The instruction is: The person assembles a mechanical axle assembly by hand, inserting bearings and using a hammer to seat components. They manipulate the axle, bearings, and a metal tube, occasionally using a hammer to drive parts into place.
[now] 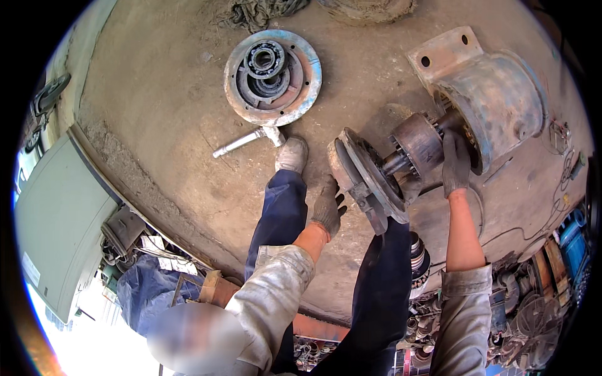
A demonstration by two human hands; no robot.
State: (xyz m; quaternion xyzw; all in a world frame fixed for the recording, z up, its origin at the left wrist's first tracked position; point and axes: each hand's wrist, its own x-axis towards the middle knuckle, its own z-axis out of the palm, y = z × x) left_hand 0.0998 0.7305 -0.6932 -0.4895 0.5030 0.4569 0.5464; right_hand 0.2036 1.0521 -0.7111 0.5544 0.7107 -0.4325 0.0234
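Observation:
A motor rotor (pixel 417 145) lies on its shaft, one end inside a rusty, blue-tinged motor housing (pixel 505 97) at the right. A round end cover (pixel 370 172) with a flat-bladed foot sits on the shaft's other end, beside my lower leg. My gloved right hand (pixel 456 164) grips the shaft between rotor and housing; its fingertips are partly hidden. Close to the end cover's left side is my gloved left hand (pixel 329 208), fingers apart and holding nothing. Farther off, a round flange (pixel 307 53) lies flat, a ball bearing (pixel 263 59) in its middle.
A metal hammer (pixel 241 143) rests on the floor by my shoe (pixel 292 155). Dark rags (pixel 263 12) lie at the far edge. A cable (pixel 523 233) runs along the right. Piled metal parts (pixel 533 326) fill the lower right, and a pale green cabinet (pixel 66 219) stands left.

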